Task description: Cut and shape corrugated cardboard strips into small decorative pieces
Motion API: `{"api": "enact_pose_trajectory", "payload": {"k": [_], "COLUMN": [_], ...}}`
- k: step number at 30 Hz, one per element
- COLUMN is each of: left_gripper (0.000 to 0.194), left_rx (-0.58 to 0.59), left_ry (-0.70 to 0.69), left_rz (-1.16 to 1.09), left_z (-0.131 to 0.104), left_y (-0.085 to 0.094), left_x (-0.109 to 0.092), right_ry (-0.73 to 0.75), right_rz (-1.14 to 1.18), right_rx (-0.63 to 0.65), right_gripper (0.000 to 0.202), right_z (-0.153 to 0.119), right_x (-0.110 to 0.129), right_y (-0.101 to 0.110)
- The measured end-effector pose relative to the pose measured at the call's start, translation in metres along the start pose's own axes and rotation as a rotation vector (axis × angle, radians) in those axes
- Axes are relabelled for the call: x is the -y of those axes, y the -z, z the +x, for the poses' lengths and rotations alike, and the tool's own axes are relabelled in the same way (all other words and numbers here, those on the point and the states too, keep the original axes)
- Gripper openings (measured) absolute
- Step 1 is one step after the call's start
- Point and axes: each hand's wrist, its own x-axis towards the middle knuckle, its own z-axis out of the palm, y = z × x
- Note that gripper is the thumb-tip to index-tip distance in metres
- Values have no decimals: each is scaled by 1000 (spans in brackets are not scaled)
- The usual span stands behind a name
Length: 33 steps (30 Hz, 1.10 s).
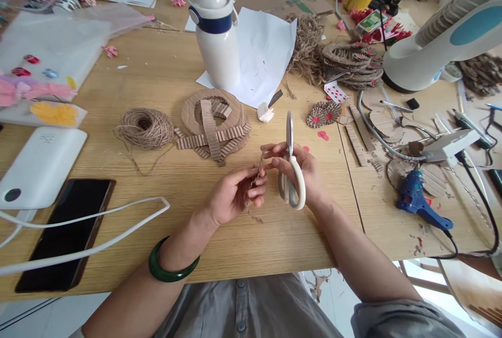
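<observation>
My left hand is closed in a pinch on a short piece of twine, held just above the table near its front edge. My right hand has a pair of scissors with white handles hooked on it, blades pointing up and closed. Its thumb and fingertips reach to the upper end of the same twine. Beyond my hands lie corrugated cardboard strips on a cardboard ring. Left of them rests a ball of twine with a loose tail.
A white bottle stands on white paper at the back. On the right are a blue glue gun, cables, cardboard scraps and a white fan. A phone, a power bank and a white cable occupy the left.
</observation>
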Motion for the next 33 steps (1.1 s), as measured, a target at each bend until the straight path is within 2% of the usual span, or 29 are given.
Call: {"api": "enact_pose_trajectory", "payload": {"k": [3,6,9,12,17,20,24,29,33], "left_gripper": [16,24,36,43,25,26,24,26,26], "left_rx": [54,75,-31,-157,-318,-390,-398,-444,-473], "left_ry": [151,160,-53,-279,-521,-606,-592,-622,-657], "left_rz": [-6,120,298,493,934,1095,1011,878,854], "left_z": [-2,0,4,5,-1,-2,-1,1,2], "left_y": [3,7,8,8,9,11,11,10,9], "left_x": [1,6,13,17,14,14,15,17,17], "right_ry": [-37,-33,8,16,38,51,36,-23,-35], "right_rz": [-1,-80,-177,-241,-267,-260,-211,-82,-30], "right_rx": [74,35,-53,-89,-72,-25,17,2,7], "right_gripper": [33,35,31,27,24,27,30,34,35], "right_z": [-1,-1,0,2,5,5,5,8,10], "right_x": [0,-1,-1,-1,-4,-4,-3,-5,-7], "right_y": [-2,-1,2,5,6,6,8,9,8]}}
